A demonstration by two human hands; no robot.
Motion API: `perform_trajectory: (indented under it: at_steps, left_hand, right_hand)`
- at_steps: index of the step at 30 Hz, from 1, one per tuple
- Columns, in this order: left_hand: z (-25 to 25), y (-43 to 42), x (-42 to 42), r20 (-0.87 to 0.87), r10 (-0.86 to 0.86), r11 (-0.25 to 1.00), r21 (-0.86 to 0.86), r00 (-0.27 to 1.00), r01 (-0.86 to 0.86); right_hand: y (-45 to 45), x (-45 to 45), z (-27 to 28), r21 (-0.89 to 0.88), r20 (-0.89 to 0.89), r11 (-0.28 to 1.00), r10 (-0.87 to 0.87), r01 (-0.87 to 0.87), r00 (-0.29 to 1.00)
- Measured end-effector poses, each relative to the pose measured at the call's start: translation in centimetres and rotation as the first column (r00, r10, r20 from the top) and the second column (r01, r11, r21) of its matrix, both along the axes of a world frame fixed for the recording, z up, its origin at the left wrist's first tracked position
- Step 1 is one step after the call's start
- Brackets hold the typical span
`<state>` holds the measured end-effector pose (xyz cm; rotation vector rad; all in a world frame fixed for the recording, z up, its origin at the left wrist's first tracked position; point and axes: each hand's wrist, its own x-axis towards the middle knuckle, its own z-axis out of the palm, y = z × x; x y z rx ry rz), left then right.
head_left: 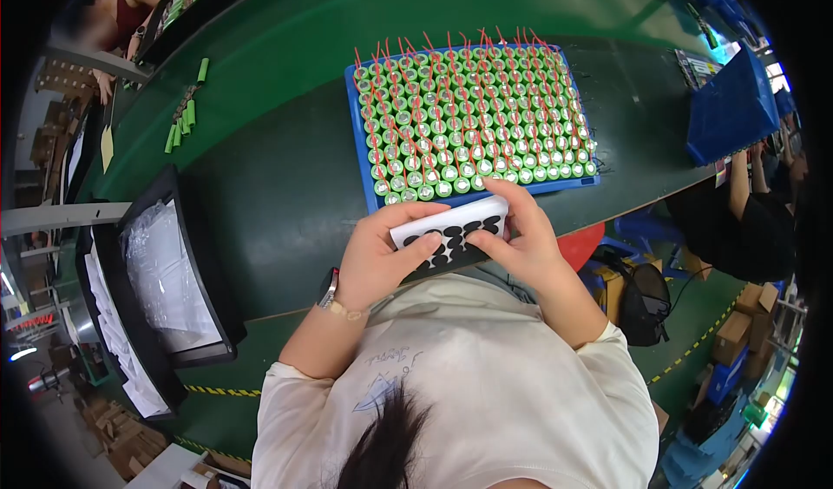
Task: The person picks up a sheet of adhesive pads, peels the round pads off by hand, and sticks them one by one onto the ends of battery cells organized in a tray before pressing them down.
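Between my two hands is a white sheet of round black stickers (453,221), tilted up near the table's front edge. My left hand (382,250) grips its left end, thumb on the face with the black dots. My right hand (524,237) grips the right end, thumb on the dots and index finger along the top edge. Just beyond my fingers lies a blue tray (357,116) filled with rows of green cylindrical battery cells (460,124). Thin red wires run over the cells and stick out past the far side.
Loose green cells (180,123) lie at the left on the green table. A black tray (201,285) with plastic-wrapped white sheets stands at my left. At the right is a blue bin (733,107). Other people (724,216) sit at the right and far left.
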<state>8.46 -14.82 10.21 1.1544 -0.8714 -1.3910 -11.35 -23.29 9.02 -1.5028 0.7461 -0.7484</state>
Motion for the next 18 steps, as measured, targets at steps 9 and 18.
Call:
perform_trajectory:
  at_steps: [9, 18]
  left_hand:
    - [-0.2, 0.5, -1.2, -0.062, 0.126, 0.99, -0.054, 0.99, -0.129]
    - [-0.7, 0.8, -1.6, -0.115, 0.117, 0.991, -0.058, 0.986, -0.124]
  right_hand:
    - [-0.7, -0.8, -0.1, -0.492, -0.19, 0.864, 0.018, -0.111, 0.982]
    - [-0.3, -0.6, -0.3, -0.481, -0.111, 0.874, 0.022, -0.073, 0.994]
